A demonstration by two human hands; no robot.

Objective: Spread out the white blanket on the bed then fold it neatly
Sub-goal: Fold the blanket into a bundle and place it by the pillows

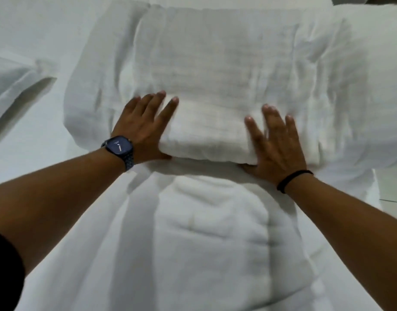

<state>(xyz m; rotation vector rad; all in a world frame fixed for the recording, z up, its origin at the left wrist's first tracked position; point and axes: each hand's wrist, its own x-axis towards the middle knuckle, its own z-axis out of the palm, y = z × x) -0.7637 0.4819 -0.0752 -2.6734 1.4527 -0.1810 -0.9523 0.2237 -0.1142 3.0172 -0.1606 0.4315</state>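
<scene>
The white blanket (215,70) lies folded into a thick, wide stack across the middle of the bed (24,30). Its near folded edge forms a rounded roll between my hands. My left hand (146,126), with a dark watch on the wrist, grips the left end of that roll, fingers spread on top and thumb tucked under. At the roll's right end my right hand (276,144), with a black band at the wrist, holds it the same way. More white quilted fabric (213,232) runs from the roll toward me.
A white pillow (11,81) lies at the left edge of the bed. A strip of pale floor (392,189) shows at the right, past the bed's edge. The white sheet surrounds the blanket on the left and far side.
</scene>
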